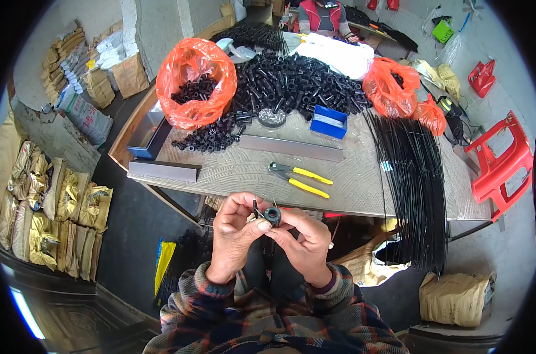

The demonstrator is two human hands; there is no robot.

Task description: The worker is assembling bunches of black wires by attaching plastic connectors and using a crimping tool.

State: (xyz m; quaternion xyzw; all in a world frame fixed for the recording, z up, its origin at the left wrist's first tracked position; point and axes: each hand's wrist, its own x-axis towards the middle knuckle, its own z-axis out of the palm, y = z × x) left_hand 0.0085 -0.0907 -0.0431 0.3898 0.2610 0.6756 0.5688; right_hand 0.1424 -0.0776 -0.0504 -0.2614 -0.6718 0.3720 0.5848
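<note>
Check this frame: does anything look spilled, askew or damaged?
Mildly odd: long, thin black rods hang over the near edge of the patterned grey tabletop, at right; small black rings lie loose beside the large orange plastic bag, possibly spilled. The black ring-shaped part between left hand and right hand is too small to judge.

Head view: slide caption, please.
Left hand and right hand hold a small black ring-shaped part near yellow-handled metal pliers.

Red plastic stool (518, 150) far R; stacked sacks (49, 212) L; grn basket (442, 31) upper R; brown pkg (453, 302) on floor (126, 227), lwr R.
</note>
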